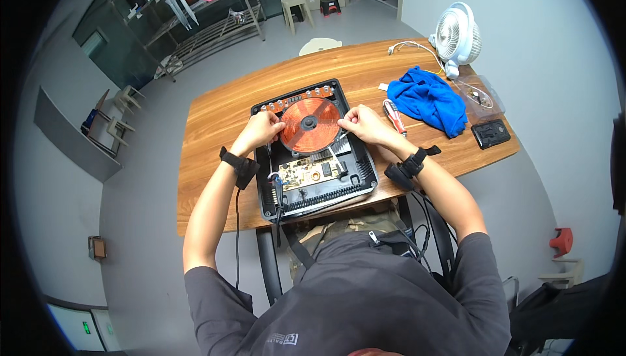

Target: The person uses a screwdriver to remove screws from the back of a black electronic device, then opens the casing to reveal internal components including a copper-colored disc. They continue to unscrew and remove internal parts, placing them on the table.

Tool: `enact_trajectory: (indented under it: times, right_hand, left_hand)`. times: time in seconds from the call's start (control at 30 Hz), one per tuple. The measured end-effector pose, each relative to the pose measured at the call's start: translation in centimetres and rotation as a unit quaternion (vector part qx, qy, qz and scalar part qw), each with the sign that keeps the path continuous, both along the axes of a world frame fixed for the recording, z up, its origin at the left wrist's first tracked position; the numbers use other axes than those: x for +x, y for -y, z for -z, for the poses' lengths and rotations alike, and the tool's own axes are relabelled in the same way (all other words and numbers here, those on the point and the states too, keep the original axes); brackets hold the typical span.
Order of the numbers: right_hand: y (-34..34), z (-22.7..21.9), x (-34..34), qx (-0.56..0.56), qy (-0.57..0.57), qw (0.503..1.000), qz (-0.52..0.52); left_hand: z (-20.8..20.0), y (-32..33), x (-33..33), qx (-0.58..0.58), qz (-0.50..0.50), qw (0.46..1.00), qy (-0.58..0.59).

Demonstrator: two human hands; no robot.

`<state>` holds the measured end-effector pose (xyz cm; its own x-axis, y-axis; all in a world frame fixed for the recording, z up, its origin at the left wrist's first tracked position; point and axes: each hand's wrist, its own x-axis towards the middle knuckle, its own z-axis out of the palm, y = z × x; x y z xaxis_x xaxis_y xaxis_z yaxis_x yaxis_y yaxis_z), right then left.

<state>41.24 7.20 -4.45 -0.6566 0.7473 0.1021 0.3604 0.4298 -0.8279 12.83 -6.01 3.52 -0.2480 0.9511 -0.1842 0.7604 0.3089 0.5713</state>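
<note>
An opened induction cooker lies on the table, its black housing (366, 180) showing the parts inside. In its upper half sits a round copper induction coil (306, 139) with a dark centre. My left hand (262, 131) pinches the coil's left edge, fingers closed. At the opposite edge, my right hand (365, 124) has thumb and fingers closed on the rim. Below the coil is a tan circuit board (306, 172) with wires at its left end. A strip of small controls (287, 100) runs along the housing's far side. Both wrists wear black straps.
Right of the cooker lie a red-and-white screwdriver (394, 118), a blue cloth (427, 102) and a black case (490, 133). A white fan (456, 33) stands at the far right corner, beside a clear tray (486, 98) holding small parts. A cable hangs near my left forearm.
</note>
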Motion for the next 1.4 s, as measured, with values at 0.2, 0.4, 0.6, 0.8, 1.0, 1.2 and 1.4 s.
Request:
enact_trajectory:
  times: [0.2,0.4,0.6,0.8,1.0,1.2,1.4]
  right_hand:
    - [0.7,-0.4,-0.6,0.019,0.032,0.998,0.053]
    - [0.5,0.8,-0.7,0.055,0.026,0.997,0.048]
    - [0.8,0.7,-0.5,0.071,0.039,0.995,0.061]
    - [0.0,1.8,-0.7,0.067,0.041,0.996,0.05]
    - [0.3,1.7,-0.6,0.097,0.03,0.993,0.054]
    - [0.2,2.2,-0.3,0.067,0.009,0.997,0.049]
    - [1.5,1.1,0.0,0.05,0.019,0.998,0.041]
  left_hand:
    - [1.0,-0.4,-0.5,0.031,0.0,1.0,-0.006]
    - [0.3,-0.4,0.0,0.015,0.007,0.999,-0.03]
    - [0.7,-0.1,-0.3,0.057,0.013,0.998,0.008]
    - [0.6,-0.2,0.0,0.017,0.035,0.998,-0.056]
    - [0.7,1.0,0.2,0.051,0.042,0.996,-0.064]
    - [-1.3,4.4,0.3,0.05,0.08,0.988,-0.124]
    - [-0.4,8.5,-1.2,0.017,0.107,0.986,-0.127]
